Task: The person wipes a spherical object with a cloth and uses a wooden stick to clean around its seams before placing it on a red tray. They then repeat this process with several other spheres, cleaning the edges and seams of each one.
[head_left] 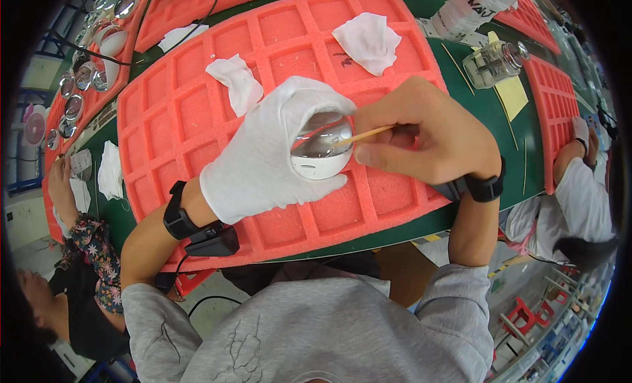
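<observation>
My left hand [260, 153], in a white glove, is wrapped round a small white device [317, 168] with a clear, shiny dome. The dome faces up between the thumb and fingers. In my bare right hand [434, 129] a thin wooden swab stick [370, 133] is pinched, its tip at the right side of the dome. Whether the tip touches the surface or how much cotton is on it cannot be made out. Below both hands lies a red foam tray [276, 235] with square compartments. Two crumpled white cloths, one on the left [236, 83] and one on the right [368, 42], rest on it.
A glass jar [495, 64] stands at the right beside a yellow paper [512, 97] and loose sticks [457, 68] on the green table [454, 51]. Shiny domed parts [85, 77] fill a tray at far left. Co-workers sit on both sides, a floral sleeve [99, 255] at left.
</observation>
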### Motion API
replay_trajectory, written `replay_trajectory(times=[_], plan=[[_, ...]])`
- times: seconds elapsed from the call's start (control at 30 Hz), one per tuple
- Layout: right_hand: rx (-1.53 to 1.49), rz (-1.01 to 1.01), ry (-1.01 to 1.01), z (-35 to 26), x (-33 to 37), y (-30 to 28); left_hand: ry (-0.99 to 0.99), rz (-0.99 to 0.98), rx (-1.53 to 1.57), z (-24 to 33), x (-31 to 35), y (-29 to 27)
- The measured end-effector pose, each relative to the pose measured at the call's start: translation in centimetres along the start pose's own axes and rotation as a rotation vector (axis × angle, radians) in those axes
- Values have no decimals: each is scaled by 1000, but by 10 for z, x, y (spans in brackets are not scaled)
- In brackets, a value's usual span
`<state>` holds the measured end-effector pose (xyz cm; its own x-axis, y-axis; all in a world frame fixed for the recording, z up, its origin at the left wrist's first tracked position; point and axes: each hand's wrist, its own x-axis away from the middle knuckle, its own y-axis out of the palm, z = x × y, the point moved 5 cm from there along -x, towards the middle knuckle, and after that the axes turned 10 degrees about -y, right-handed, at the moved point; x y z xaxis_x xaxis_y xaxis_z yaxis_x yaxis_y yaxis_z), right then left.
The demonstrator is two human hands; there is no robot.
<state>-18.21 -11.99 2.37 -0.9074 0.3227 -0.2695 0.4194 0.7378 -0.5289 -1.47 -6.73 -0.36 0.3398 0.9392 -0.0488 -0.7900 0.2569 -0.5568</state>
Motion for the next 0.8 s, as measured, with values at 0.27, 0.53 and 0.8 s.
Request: replay_trajectory(times=[0.27,0.53,0.8], plan=[[461,37,156,-13,-1,1,98,3,-77,4,-1,0],[583,34,143,-23,-1,14,81,1,-17,-5,1,2],[399,-12,-21,-26,1,13,61,9,-275,20,4,-2]])
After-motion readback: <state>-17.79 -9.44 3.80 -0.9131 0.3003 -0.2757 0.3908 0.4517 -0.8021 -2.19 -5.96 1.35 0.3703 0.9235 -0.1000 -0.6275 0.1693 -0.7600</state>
